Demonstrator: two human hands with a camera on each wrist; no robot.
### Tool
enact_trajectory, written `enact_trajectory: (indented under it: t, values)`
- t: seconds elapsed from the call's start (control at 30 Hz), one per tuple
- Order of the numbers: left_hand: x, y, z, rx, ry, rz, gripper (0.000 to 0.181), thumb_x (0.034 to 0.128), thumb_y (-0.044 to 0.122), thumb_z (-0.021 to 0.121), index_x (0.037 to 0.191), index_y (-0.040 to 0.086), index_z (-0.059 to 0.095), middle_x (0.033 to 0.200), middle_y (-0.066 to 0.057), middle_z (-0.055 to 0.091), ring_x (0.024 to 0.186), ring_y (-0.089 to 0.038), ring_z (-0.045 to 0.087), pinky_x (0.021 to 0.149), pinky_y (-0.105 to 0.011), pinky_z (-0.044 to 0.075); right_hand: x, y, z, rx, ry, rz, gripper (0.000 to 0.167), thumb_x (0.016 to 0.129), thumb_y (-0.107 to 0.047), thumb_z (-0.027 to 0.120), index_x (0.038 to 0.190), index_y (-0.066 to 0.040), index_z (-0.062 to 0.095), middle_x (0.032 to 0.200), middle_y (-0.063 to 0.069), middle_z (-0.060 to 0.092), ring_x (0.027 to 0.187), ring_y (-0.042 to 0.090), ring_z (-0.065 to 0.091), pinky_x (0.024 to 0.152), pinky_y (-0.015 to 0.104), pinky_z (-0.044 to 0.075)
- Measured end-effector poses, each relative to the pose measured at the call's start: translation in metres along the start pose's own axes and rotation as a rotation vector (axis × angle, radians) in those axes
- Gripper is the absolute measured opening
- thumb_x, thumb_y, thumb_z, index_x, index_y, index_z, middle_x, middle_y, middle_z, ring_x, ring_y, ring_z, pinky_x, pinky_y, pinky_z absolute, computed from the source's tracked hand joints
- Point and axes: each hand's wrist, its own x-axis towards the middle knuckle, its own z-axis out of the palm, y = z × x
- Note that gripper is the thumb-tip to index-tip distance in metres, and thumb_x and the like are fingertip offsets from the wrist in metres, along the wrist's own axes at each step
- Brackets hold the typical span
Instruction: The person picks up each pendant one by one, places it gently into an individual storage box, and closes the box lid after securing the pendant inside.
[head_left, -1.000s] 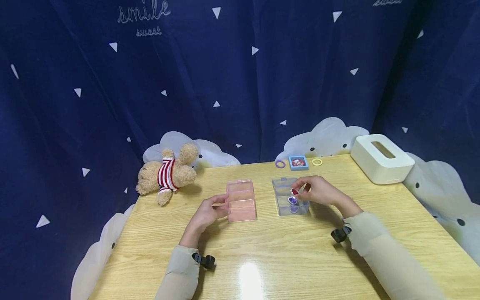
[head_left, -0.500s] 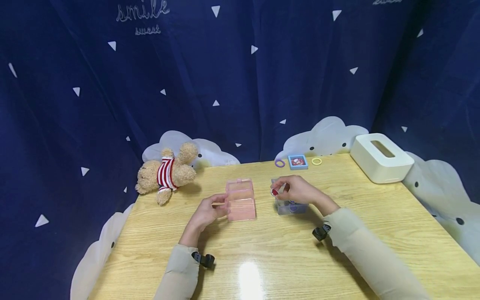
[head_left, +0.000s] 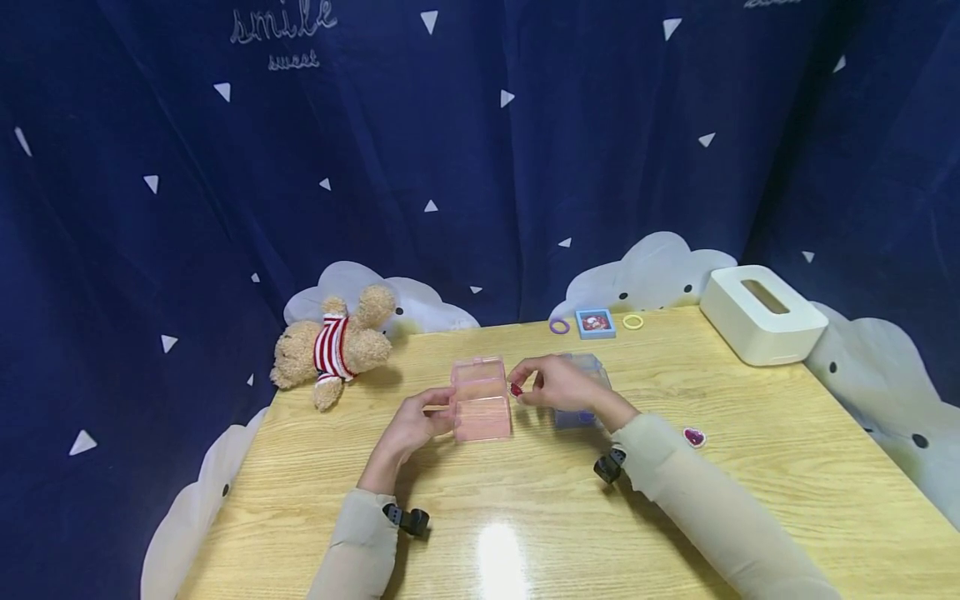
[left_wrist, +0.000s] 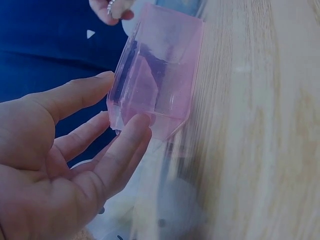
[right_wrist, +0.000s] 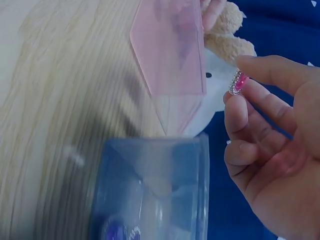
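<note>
My left hand (head_left: 412,425) holds the left end of an open-lidded pink see-through box (head_left: 482,419) on the table. In the left wrist view, thumb and fingers lie against its end and rim. Between thumb and index fingertip, my right hand (head_left: 562,386) pinches a small red gem (head_left: 516,389) with a silver beaded edge. This gem is just right of the pink box, above the table. Behind and beneath the right hand stands a bluish see-through box (head_left: 573,419), partly hidden. A purple gem (right_wrist: 115,231) lies inside it.
Another red gem (head_left: 694,437) lies on the table by the right sleeve. At the back are a purple ring (head_left: 559,320), a blue-framed picture (head_left: 596,325), a yellow ring (head_left: 633,316) and a white tissue box (head_left: 761,329). A teddy bear (head_left: 333,343) lies at left.
My right hand has carried the red gem leftward from over the bluish box to beside the pink one. A second red gem on the table has come into sight. The left hand stays put.
</note>
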Motion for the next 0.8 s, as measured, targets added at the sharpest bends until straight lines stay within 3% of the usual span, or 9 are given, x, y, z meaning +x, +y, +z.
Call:
enact_trajectory:
  t: [0.2,0.47,0.8]
  values:
    - [0.001,-0.002,0.000,0.007,-0.003,-0.004,0.058,0.0876,0.000,0.073,0.142,0.004,0.054,0.136,-0.022,0.055,0.124,-0.037,0.059,0.092,-0.032,0.057,0.012,-0.006,0.014,0.034,-0.029,-0.022,0.028,0.083,-0.011,0.076,0.111,-0.008,0.072,0.099,0.001,0.072,0.074,0.010,0.061,0.066,0.021,0.051]
    - [0.000,-0.003,0.000,0.013,-0.001,0.004,0.058,0.0873,-0.001,0.072,0.142,0.003,0.053,0.137,-0.024,0.054,0.123,-0.037,0.060,0.093,-0.034,0.057,0.025,-0.010,0.032,0.014,-0.072,-0.050,0.025,0.083,-0.015,0.079,0.106,-0.010,0.073,0.096,-0.004,0.073,0.083,0.020,0.064,0.072,0.022,0.050]
    - [0.001,-0.003,0.000,0.007,0.014,0.013,0.058,0.0862,-0.002,0.073,0.141,0.002,0.054,0.134,-0.024,0.056,0.122,-0.038,0.061,0.093,-0.035,0.057,0.035,-0.012,0.043,-0.116,-0.091,-0.016,0.026,0.078,-0.020,0.082,0.102,-0.018,0.074,0.094,-0.009,0.073,0.075,0.001,0.060,0.073,0.021,0.050]
